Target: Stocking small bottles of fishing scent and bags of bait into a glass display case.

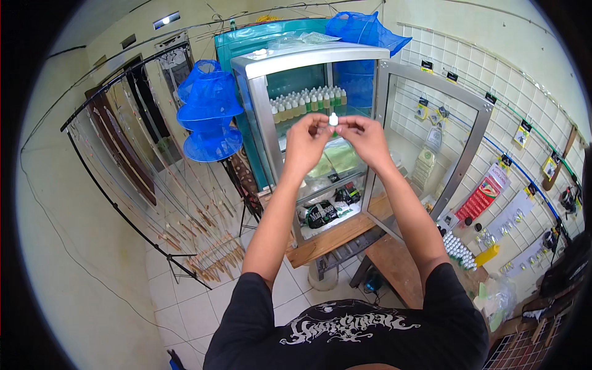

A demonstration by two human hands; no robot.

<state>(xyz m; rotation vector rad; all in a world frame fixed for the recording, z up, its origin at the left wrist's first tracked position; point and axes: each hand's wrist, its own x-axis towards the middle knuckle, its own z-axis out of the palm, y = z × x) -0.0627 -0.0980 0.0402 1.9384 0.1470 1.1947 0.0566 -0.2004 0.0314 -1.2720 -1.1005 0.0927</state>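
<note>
My left hand (pixel 303 145) and my right hand (pixel 369 141) meet in front of a glass display cabinet (pixel 310 57) with a metal frame. Between their fingertips they pinch a small white-capped dropper bottle (pixel 333 120), held upright. Green shows low on it; fingers cover much of its body. Behind my hands, rows of similar bottles (pixel 305 102) with yellowish and green liquid stand on the cabinet's upper shelf. Its framed glass door (pixel 467 138) is swung out to the right. Clear plastic packs (pixel 335 157) and dark packages (pixel 322 213) lie on lower shelves.
Blue mesh fish traps (pixel 210 115) hang left of the cabinet. Fishing rods (pixel 194 222) line a black stand. At right, a wooden table (pixel 393 268) bears more white-capped bottles (pixel 459 249) and a yellow container (pixel 487 255), below a wall grid (pixel 499 111) hung with small packets.
</note>
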